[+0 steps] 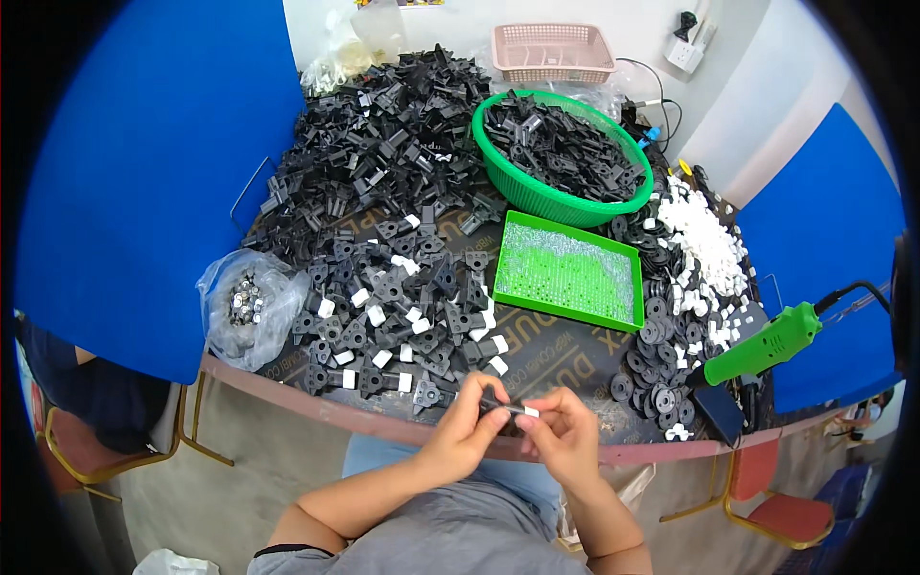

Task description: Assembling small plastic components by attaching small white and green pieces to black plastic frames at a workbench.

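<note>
Close to the table's front edge, my left hand (pixel 464 433) is closed on a small black plastic part (pixel 514 409). A small white plastic piece (pixel 531 412) sits at the part's right end, and the fingers of my right hand (pixel 564 437) pinch there. Whether the white piece is fully seated cannot be made out. Just left of my hands lie several black plastic brackets (pixel 390 286) with holes, many with white ends like this one. One grey-black bracket (pixel 426 394) lies right beside my left hand.
A big heap of black parts (pixel 383 144) fills the back left. Beyond my hands are a green tray (pixel 569 317) and a green basket (pixel 551 204) of black parts. To the right lie black discs (pixel 658 331), white pieces (pixel 704 240) and a green electric screwdriver (pixel 764 345). A plastic bag (pixel 216 311) holds metal bits.
</note>
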`<state>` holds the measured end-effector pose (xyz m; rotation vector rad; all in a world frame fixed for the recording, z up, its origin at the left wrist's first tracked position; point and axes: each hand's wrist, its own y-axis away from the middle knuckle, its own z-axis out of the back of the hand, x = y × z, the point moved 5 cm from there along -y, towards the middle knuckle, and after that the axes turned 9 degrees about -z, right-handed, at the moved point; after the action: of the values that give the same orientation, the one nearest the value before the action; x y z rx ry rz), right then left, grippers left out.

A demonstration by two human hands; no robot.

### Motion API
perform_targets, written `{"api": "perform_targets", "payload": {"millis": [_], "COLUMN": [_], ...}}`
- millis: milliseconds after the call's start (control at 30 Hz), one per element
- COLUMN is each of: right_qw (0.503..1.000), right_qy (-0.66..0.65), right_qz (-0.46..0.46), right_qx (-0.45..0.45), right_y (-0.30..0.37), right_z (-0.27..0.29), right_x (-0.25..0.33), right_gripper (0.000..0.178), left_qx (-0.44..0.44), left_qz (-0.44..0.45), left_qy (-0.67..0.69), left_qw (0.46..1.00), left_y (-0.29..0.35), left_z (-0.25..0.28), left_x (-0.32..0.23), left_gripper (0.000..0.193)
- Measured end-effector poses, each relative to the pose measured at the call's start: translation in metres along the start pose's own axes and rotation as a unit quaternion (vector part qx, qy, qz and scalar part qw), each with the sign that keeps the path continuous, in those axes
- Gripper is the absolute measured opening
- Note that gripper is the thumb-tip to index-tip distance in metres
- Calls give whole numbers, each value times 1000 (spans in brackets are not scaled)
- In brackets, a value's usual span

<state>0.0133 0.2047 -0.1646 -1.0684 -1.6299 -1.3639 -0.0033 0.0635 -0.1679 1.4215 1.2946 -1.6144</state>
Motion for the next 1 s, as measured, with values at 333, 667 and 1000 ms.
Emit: {"api": "perform_targets", "payload": {"millis": [333, 667, 1000], "right_qw": [964, 743, 775], "right_qy": [209, 550, 538], "right_qz": [163, 282, 245], "right_qx": [17, -255, -223], "right_y": [-31, -59, -97], "right_z": [11, 11, 29], "right_x": [-5, 34, 23], "right_gripper": [33, 46, 40], "left_qx": [-158, 113, 89], "left_qz": [-55, -140, -123], "left_qy": [-589, -676, -674], "left_qw": [791, 714, 723], "left_y": [-58, -73, -76], "left_z": [131, 20, 71], "left_x": [-42, 15, 6], "left_gripper": [36, 63, 42]}}
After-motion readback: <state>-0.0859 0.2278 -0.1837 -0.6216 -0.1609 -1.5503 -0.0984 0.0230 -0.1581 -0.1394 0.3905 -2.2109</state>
